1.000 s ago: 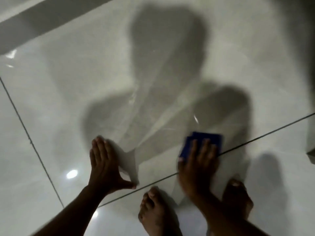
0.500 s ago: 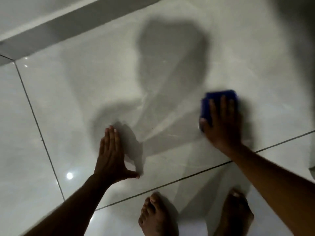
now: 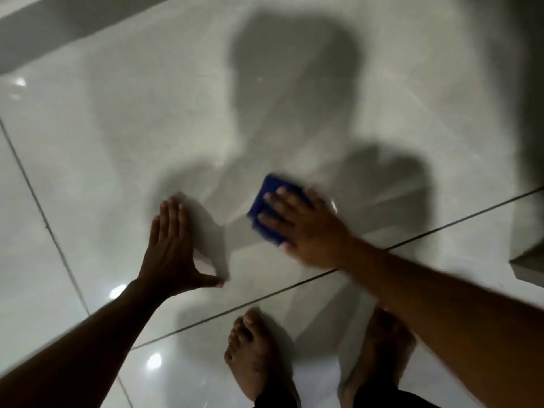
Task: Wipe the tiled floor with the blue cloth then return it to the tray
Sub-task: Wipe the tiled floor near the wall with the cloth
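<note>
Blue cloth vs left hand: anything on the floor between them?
Nothing: head view shows only bare, shadowed tile between the left hand and the blue cloth.

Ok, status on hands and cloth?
Right hand flat on blue cloth, pressing it to tiled floor. Left hand braced on floor. No tray visible.

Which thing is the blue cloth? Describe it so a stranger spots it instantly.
Start at the glossy pale tiled floor, then the grout line running diagonally ahead of the bare feet. Just beyond it, under the flat right hand, lies the blue cloth, the only saturated colour in view.
</note>
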